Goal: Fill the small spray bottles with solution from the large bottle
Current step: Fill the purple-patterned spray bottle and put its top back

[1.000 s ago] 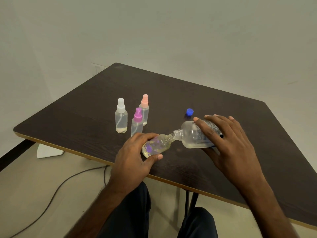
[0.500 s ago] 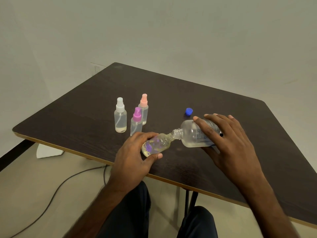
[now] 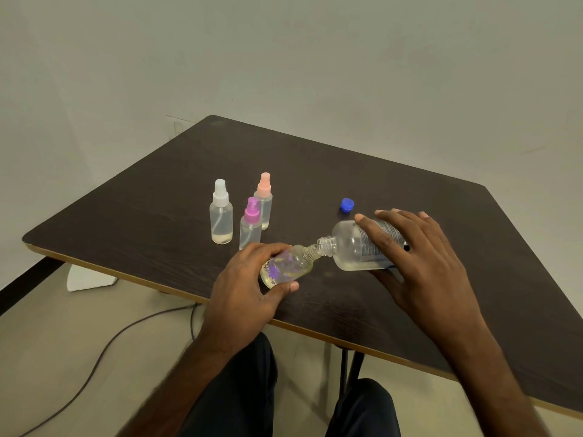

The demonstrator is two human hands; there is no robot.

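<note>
My left hand [image 3: 243,288] grips a small uncapped bottle [image 3: 288,266] with a purple flower print, tilted with its neck up to the right. My right hand [image 3: 413,260] holds the large clear bottle [image 3: 356,247] on its side, its open mouth touching the small bottle's neck. A little pale liquid lies in both. Three capped spray bottles stand to the left: a white-topped bottle [image 3: 220,217], a purple-topped bottle [image 3: 250,223] and a pink-topped bottle [image 3: 264,200].
A blue cap [image 3: 347,205] lies on the dark wooden table [image 3: 315,171] behind the large bottle. The table's near edge runs just below my left hand. A cable [image 3: 104,351] trails on the floor, and a wall stands behind the table.
Both hands and the two joined bottles have stayed nearly still. The view has shifted very slightly.
</note>
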